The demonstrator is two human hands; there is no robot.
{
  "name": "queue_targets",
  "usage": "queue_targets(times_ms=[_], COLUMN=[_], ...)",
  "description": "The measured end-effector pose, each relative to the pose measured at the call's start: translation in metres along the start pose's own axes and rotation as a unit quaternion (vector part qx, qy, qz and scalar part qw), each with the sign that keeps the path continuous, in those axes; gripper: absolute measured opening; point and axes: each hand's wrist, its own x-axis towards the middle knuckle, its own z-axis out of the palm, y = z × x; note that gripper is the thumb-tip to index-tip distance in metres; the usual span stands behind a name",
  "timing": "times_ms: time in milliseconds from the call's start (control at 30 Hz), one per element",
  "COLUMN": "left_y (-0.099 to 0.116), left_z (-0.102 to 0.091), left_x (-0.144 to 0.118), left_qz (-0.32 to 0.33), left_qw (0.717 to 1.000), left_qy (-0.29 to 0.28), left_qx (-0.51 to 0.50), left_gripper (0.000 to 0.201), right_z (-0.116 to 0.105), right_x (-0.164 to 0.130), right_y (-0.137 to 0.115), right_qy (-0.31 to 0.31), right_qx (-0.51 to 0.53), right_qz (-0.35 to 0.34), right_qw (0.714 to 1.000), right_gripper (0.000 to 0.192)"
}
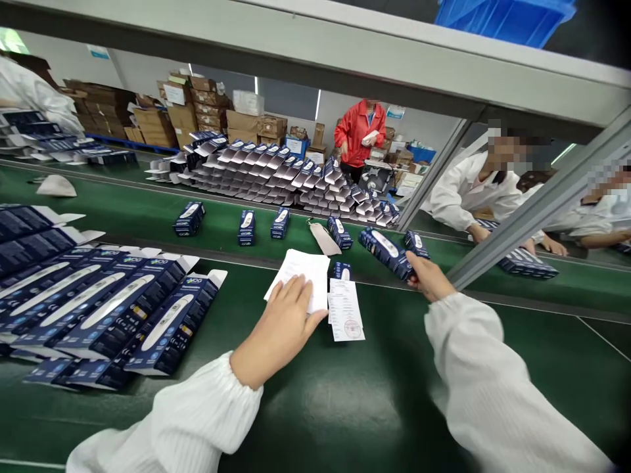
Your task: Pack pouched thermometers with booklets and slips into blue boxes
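The left hand (283,318) lies flat and open, palm down, fingers spread lightly over a stack of white paper leaflets (302,274) on the green work surface (345,407); its thumb points toward a second, narrower printed slip with a red stamp (346,310) that lies just beside the hand, touching the leaflets' right edge. The right hand (430,278) is closed around one end of a dark blue thermometer box (386,251), holding it tilted above the green conveyor belt (148,213), its printed face showing a white thermometer. A small blue box (342,270) stands just behind the stamped slip, between the two hands. To the left, a fanned row of flat, unfolded blue cartons (113,309) lies overlapping on the work surface. On the belt beyond, several closed blue boxes (246,227) sit apart from one another, and past them a large heap of open cartons (280,174). A co-worker in a white coat (468,190) sits across the belt at right.
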Motion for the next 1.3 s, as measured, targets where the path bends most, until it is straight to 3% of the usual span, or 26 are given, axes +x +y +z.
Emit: queue_targets(times_ms=[100,200,267,367,433,500,567,633,733,833,900,967,1000,1067,1133,1200,1300], left_y=[0.001,0.005,0.009,0.011,0.006,-0.003,-0.012,-0.016,-0.007,0.013,0.027,0.038,0.043,0.051,0.058,0.065,0.072], left_z=[0.009,-0.006,-0.020,-0.031,-0.026,-0.016,-0.008,-0.007,-0.025,-0.054,-0.068,-0.070,-0.064,-0.041,-0.008,0.022,0.051], left_x=[-0.005,-0.012,-0.006,0.022,0.047,0.070,0.085,0.089,0.076,0.043,0.018,-0.007,-0.018,-0.036,-0.047,-0.049,-0.042], left_qz=[0.027,0.064,0.061,0.019,-0.020,-0.059,-0.078,-0.081,-0.068,-0.063,-0.118,-0.201,-0.243,-0.313,-0.384,-0.430,-0.446], left_qw=[0.997,0.993,0.992,0.988,0.983,0.980,0.975,0.973,0.982,0.994,0.978,0.931,0.892,0.781,0.668,0.585,0.513], left_qy=[-0.034,-0.061,-0.089,-0.148,-0.174,-0.185,-0.205,-0.217,-0.178,-0.048,0.006,-0.014,-0.038,-0.105,-0.144,-0.136,-0.093], left_qx=[0.069,0.078,0.062,0.041,0.048,0.050,0.036,0.016,-0.004,-0.077,-0.175,-0.304,-0.379,-0.531,-0.621,-0.674,-0.728], left_gripper=[0.046,0.042,0.043,0.038,0.035,0.037,0.042,0.039,0.038,0.039,0.036,0.035,0.036,0.037,0.038,0.037,0.038], right_z=[0.016,0.031,0.040,0.048,0.050,0.051,0.052,0.052,0.053,0.054,0.055,0.057,0.058,0.059,0.056,0.048,0.037], right_x=[0.034,0.041,0.028,-0.018,-0.055,-0.086,-0.103,-0.106,-0.098,-0.091,-0.090,-0.089,-0.089,-0.089,-0.091,-0.100,-0.126], right_y=[0.021,0.023,0.020,0.013,0.009,0.008,0.010,0.013,0.015,0.014,0.014,0.015,0.015,0.015,0.012,0.006,-0.001], right_qy=[-0.002,-0.021,-0.056,-0.162,-0.250,-0.321,-0.349,-0.346,-0.348,-0.355,-0.356,-0.349,-0.340,-0.306,-0.256,-0.212,-0.219], right_qx=[0.006,0.017,0.018,0.000,-0.032,-0.115,-0.215,-0.270,-0.277,-0.274,-0.269,-0.263,-0.260,-0.253,-0.245,-0.232,-0.199], right_qz=[0.016,-0.020,-0.060,-0.121,-0.179,-0.282,-0.373,-0.401,-0.395,-0.389,-0.385,-0.383,-0.382,-0.376,-0.367,-0.365,-0.414], right_qw=[1.000,0.999,0.996,0.979,0.951,0.897,0.833,0.804,0.804,0.805,0.808,0.814,0.819,0.837,0.860,0.876,0.861], right_gripper=[0.023,0.026,0.027,0.026,0.033,0.036,0.026,0.016,0.014,0.011,0.006,0.006,0.009,0.014,0.018,0.021,0.023])
